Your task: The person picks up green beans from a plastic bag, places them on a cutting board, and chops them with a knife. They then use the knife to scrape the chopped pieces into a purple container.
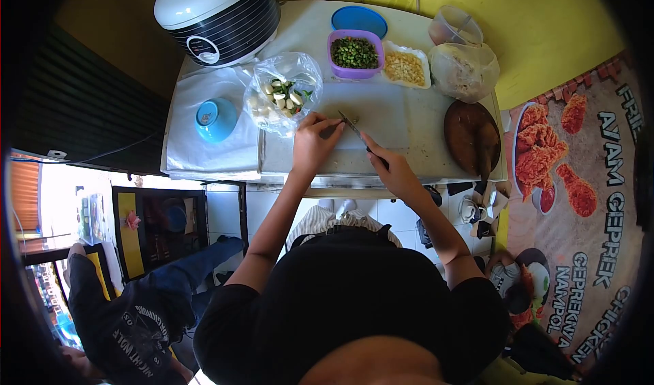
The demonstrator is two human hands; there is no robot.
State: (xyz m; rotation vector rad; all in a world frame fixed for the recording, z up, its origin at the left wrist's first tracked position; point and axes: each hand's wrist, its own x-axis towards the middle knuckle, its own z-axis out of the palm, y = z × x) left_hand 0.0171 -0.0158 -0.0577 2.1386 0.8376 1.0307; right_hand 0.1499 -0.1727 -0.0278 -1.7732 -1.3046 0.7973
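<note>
Knife (pixel 353 128): while the fingers of my right hand (pixel 393 169) are closed around its black handle, its narrow blade slants over the pale cutting sheet (pixel 388 109) on the worktop (pixel 426 118).
Left hand (pixel 316 145): its fingers bunch narrowly just beside the blade's tip; I cannot tell whether they pinch anything, since their undersides are hidden from me.
Small bits (pixel 355 119): these lie on the sheet near the blade, too tiny for me to identify.
Clear bag (pixel 304 68): just beyond my left hand, it holds white cloves with green and red pieces; folds and glare blur the rest.
Purple tub (pixel 379 68): chopped green pieces hide its bottom, and its rim covers part of a blue lid (pixel 359 20).
White tray (pixel 425 78): beside the tub, it carries pale chopped bits.
Cloudy bag (pixel 467 73): its contents are hard to make out.
Wooden dish (pixel 458 130): a dark pestle-like tool (pixel 486 147) lies across it, overhanging the front edge.
Rice cooker (pixel 225 27): the frame cuts off its top.
Person in black (pixel 133 324): at far left, mostly cropped above the shoulders.
</note>
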